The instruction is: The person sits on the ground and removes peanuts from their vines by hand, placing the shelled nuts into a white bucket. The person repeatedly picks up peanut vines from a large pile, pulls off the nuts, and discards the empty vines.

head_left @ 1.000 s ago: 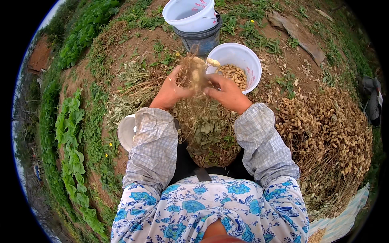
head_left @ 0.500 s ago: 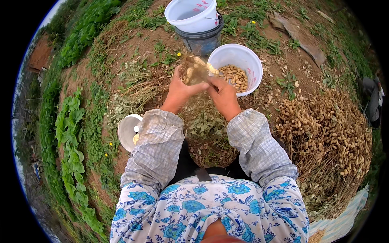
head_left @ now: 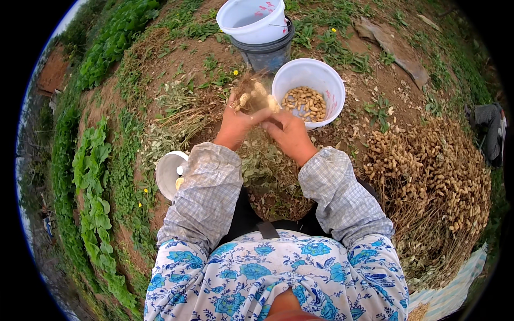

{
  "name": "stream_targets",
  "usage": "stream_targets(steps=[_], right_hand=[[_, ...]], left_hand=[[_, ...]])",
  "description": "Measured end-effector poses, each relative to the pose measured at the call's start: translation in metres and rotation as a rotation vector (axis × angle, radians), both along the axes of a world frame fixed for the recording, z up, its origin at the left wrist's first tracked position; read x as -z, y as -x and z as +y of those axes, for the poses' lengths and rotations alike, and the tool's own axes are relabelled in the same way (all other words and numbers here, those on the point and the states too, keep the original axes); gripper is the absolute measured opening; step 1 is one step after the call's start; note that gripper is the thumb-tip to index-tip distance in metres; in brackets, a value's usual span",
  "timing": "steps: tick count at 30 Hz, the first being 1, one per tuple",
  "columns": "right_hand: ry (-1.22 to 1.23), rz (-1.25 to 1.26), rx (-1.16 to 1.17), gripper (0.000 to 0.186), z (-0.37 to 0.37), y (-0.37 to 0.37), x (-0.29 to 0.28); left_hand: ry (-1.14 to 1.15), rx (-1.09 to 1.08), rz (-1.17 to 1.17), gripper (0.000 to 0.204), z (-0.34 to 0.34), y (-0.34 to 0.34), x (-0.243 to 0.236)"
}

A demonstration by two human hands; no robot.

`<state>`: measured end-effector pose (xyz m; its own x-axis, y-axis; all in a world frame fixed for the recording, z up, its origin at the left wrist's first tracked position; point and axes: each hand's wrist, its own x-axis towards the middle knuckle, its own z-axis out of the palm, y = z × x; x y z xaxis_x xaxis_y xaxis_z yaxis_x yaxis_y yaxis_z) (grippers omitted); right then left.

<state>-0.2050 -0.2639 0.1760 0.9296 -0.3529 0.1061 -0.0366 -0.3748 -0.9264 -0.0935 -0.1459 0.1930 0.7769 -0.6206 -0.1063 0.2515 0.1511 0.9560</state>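
Note:
A dry peanut plant [head_left: 247, 96], with roots and several pale pods, is gripped in my left hand [head_left: 234, 127], its thumb stretched across toward the right. Against that thumb, my right hand [head_left: 290, 135] is closed in a pinch at a pale peanut pod [head_left: 273, 104] on the bunch; the fingertips are partly hidden and blurred. Just beyond my right hand stands a white bucket [head_left: 337, 99], with loose peanuts [head_left: 306, 101] covering part of its bottom. Dry leafy stems [head_left: 270, 166] lie on the ground below my hands.
A white bucket [head_left: 227, 27] sits in a dark bucket [head_left: 265, 56] at the far side. On the right lies a large heap of peanut plants [head_left: 428, 176]. A small white tub [head_left: 166, 171] lies by my left forearm, near pulled stems [head_left: 179, 120]. At the far right edge, a dark-trousered leg [head_left: 488, 125] shows.
My right hand has shifted slightly left and closer to my left thumb. The plant has turned a little in my left hand. More of the leg at the right edge shows.

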Motion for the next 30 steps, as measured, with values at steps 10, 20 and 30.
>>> stream_targets(steps=[10,20,30], right_hand=[[-0.415,0.021,0.029,0.037,-0.040,-0.005,-0.019],[0.221,-0.092,0.022,0.025,-0.031,-0.007,-0.009],[0.458,-0.068,0.014,0.021,-0.025,-0.003,-0.020]], left_hand=[[-0.158,-0.015,-0.230,0.077,0.003,-0.015,0.011],[-0.403,-0.045,-0.733,0.071,-0.006,-0.005,0.002],[-0.445,-0.074,-0.728,0.067,-0.010,0.001,-0.006]])
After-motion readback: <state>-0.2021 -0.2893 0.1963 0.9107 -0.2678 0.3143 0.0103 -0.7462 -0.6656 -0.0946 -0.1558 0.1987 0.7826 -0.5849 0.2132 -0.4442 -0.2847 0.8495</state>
